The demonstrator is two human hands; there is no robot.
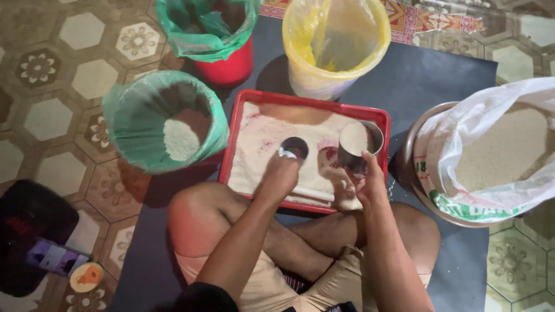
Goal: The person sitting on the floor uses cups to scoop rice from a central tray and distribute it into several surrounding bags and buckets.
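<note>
— Legs (300, 242) crossed on the dark mat (439, 75), closest to the camera. What are the hands doing just past them?

— Both are over the near part of the red tray (306, 99), apart from each other. The left hand (281, 173) is closed around a small dark cup (295, 148), mouth up, down on the pale grain (260, 144) that covers the tray. The right hand (368, 184) grips a metal cup (359, 141) from below, tilted a little and filled with grain.

— So which step would you call it?

— Scooping and measuring out of the tray, by my reading. The metal cup looks full, so it calls for a level wrist; the dark cup looks nearly empty.

— And the arms?

— Both reach forward from the lap, elbows bent, forearms running close together, the left wrist dipped lower than the right.

— Further out?

— A green-lined bucket (133, 124) to the left holds some grain. An open white sack (503, 144) of grain sits in a basin on the right. Beyond the tray stand a red bucket (228, 66) and a yellow bucket (335, 34), both lined with bags.
</note>
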